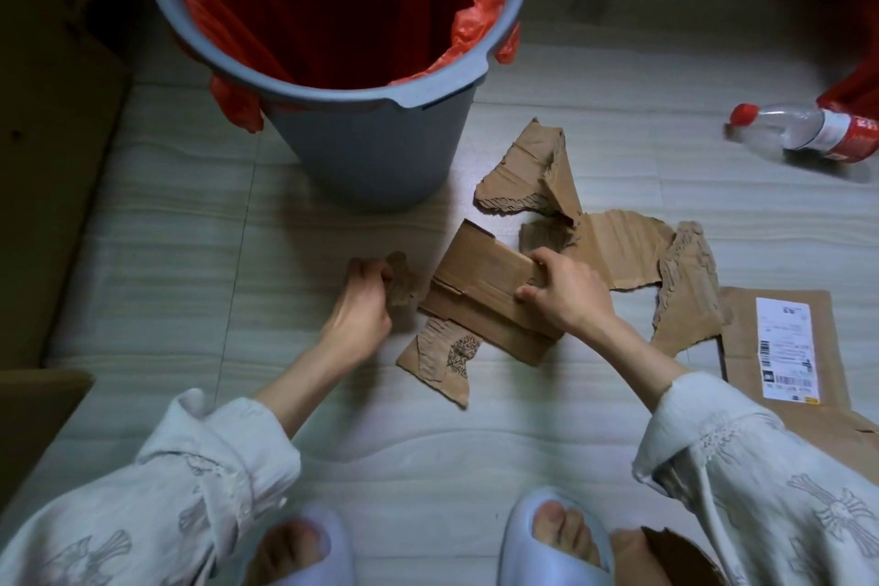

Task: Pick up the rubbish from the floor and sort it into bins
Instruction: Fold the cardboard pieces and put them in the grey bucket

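Observation:
Torn brown cardboard lies on the pale tiled floor. My right hand (566, 295) grips a folded cardboard piece (480, 290) by its right end. My left hand (364, 295) pinches a small cardboard scrap (403, 283) just left of that piece. A printed scrap (442, 359) lies below them. More torn pieces lie above (528, 174) and to the right (628, 252). A grey bin (366, 152) with a red liner stands behind, open and seemingly empty. A clear plastic bottle (804, 133) with a red cap lies on its side at the far right.
A flat cardboard sheet with a shipping label (785, 347) lies at the right. Another cardboard piece (666, 557) is by my right slipper. A brown box (43, 205) lines the left side. Something red (851, 90) sits behind the bottle at the right edge.

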`<state>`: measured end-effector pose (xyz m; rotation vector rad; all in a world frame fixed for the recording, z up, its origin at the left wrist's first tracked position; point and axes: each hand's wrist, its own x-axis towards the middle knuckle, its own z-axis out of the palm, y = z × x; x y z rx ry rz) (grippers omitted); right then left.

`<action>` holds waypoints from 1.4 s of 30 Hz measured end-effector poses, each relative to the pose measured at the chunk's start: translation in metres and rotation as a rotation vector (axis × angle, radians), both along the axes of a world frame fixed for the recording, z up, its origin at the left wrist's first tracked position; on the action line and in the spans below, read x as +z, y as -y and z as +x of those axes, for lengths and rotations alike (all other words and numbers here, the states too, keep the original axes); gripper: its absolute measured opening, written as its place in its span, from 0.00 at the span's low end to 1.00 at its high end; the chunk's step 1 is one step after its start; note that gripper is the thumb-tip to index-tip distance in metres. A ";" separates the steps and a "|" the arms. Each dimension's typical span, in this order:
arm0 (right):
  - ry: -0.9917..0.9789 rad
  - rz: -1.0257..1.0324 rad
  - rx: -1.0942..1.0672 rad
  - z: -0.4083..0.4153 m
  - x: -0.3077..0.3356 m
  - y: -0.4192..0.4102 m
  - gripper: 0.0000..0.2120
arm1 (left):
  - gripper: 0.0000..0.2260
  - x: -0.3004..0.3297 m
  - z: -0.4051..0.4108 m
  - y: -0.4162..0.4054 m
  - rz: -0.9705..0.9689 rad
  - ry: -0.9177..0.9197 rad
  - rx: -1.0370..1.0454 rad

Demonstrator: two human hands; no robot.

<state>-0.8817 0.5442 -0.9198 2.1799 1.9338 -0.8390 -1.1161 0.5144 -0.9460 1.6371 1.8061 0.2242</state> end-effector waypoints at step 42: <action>-0.210 1.173 0.083 -0.059 0.228 -0.110 0.15 | 0.24 0.186 -0.055 -0.130 0.541 -0.248 0.285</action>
